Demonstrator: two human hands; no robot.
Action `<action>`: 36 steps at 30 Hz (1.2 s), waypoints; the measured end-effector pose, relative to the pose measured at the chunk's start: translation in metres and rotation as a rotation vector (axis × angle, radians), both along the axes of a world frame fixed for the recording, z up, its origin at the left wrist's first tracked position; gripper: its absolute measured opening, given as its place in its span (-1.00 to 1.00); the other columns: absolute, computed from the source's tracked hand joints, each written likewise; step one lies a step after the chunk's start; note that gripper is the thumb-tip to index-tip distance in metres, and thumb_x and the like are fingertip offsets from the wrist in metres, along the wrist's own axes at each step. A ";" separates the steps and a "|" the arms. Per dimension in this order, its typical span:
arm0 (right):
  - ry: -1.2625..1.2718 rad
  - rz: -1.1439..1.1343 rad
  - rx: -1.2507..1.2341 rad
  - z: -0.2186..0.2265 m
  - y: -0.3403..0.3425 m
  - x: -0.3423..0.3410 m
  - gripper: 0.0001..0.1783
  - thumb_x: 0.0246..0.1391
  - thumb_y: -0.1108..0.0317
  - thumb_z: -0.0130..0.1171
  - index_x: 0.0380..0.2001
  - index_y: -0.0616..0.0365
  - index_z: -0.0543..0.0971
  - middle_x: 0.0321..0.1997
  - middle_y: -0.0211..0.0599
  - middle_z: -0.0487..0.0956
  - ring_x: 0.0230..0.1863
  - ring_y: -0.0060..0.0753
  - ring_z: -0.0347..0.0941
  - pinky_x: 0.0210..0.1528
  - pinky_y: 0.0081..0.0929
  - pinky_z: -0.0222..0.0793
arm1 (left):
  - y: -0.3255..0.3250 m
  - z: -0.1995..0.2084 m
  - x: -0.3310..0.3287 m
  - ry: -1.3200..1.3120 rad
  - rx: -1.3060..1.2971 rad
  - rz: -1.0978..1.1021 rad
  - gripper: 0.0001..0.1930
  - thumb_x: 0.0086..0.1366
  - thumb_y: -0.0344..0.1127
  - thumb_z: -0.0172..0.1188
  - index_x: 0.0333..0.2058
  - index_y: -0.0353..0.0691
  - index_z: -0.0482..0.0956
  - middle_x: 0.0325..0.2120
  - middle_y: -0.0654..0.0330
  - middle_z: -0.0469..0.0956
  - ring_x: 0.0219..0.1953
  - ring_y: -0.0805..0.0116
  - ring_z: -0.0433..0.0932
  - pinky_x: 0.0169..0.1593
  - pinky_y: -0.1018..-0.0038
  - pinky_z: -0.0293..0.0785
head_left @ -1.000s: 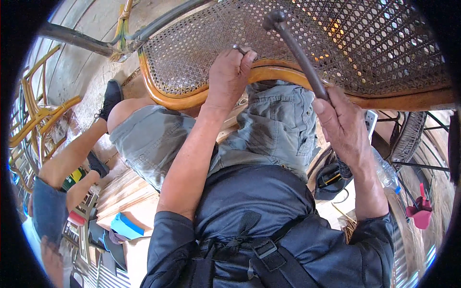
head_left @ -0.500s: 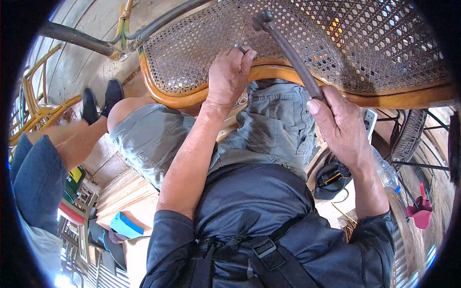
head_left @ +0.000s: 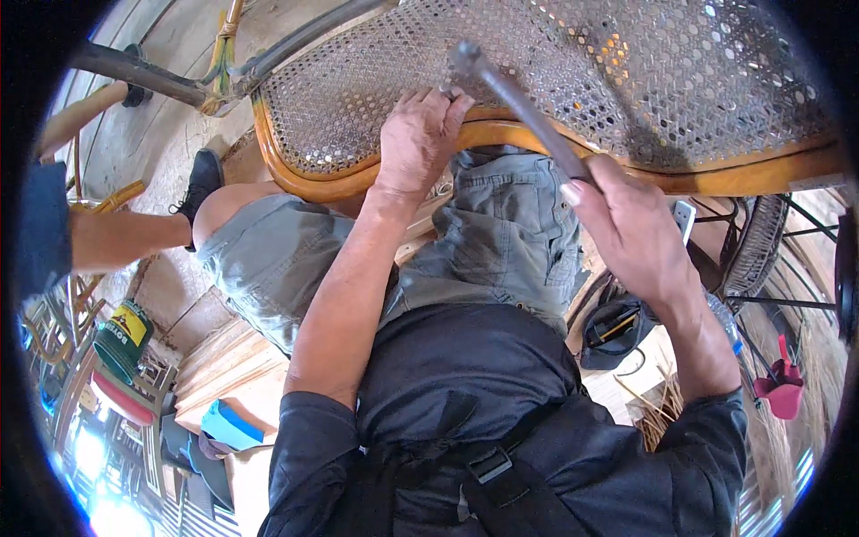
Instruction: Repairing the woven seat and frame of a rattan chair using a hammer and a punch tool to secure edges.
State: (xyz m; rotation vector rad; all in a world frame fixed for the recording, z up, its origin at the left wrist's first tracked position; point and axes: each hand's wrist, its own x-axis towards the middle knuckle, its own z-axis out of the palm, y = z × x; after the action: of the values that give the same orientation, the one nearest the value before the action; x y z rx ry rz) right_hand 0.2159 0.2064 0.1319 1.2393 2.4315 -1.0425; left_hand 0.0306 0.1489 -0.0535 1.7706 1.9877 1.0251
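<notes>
Though in right hand (head_left: 633,231), hammer (head_left: 530,114) blurry

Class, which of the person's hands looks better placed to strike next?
Probably the right hand: it grips the dark hammer, while the left hand is busy at the curved rim.

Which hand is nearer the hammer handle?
Right. The right hand grips the hammer handle; the left hand is apart from it, to its left, at the wooden rim.
</notes>
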 end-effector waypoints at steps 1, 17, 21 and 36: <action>0.000 0.003 0.000 0.007 -0.003 -0.001 -0.68 0.16 0.14 0.00 -0.40 0.22 0.32 -0.62 -0.01 0.41 -0.53 0.09 0.41 -0.50 -0.15 0.27 | 0.000 0.003 0.000 -0.060 0.021 0.020 -0.76 0.22 -0.17 0.09 -0.42 -0.25 0.52 -0.50 0.04 0.52 -0.38 0.00 0.49 -0.28 0.22 0.43; 0.085 -0.425 -0.165 -0.036 0.005 0.010 -0.72 0.16 0.20 0.03 -0.41 0.24 0.38 -0.66 -0.12 0.33 -0.63 -0.20 0.27 -0.52 -0.34 0.23 | -0.039 0.007 -0.050 -0.743 -0.129 0.596 -0.75 0.30 -0.22 0.07 -0.35 -0.34 0.52 -0.61 0.23 0.49 -0.51 0.53 0.42 -0.38 0.54 0.38; 0.107 -0.468 -0.250 -0.062 -0.004 0.008 -0.66 0.15 0.16 0.04 -0.45 0.26 0.36 -0.64 -0.10 0.35 -0.59 -0.17 0.32 -0.50 -0.32 0.24 | -0.021 0.008 -0.085 -0.803 -0.138 0.682 -0.77 0.32 -0.24 0.04 -0.30 -0.33 0.48 -0.50 0.27 0.50 -0.42 0.56 0.44 -0.28 0.57 0.38; 0.030 -0.468 -0.296 -0.097 0.016 -0.032 -0.66 0.11 0.14 0.10 -0.41 0.25 0.37 -0.62 -0.14 0.32 -0.57 -0.17 0.23 -0.45 -0.32 0.25 | 0.090 -0.068 -0.129 -0.446 -0.101 0.466 -0.71 0.24 -0.15 0.11 -0.37 -0.32 0.53 -0.60 -0.09 0.49 -0.52 0.00 0.52 -0.40 0.34 0.40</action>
State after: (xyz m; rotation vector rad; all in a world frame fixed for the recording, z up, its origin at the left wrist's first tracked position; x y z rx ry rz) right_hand 0.1840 0.2223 0.0349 1.7279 1.9468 -1.4818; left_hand -0.0985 0.2386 -0.1219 0.9287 2.1381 1.2896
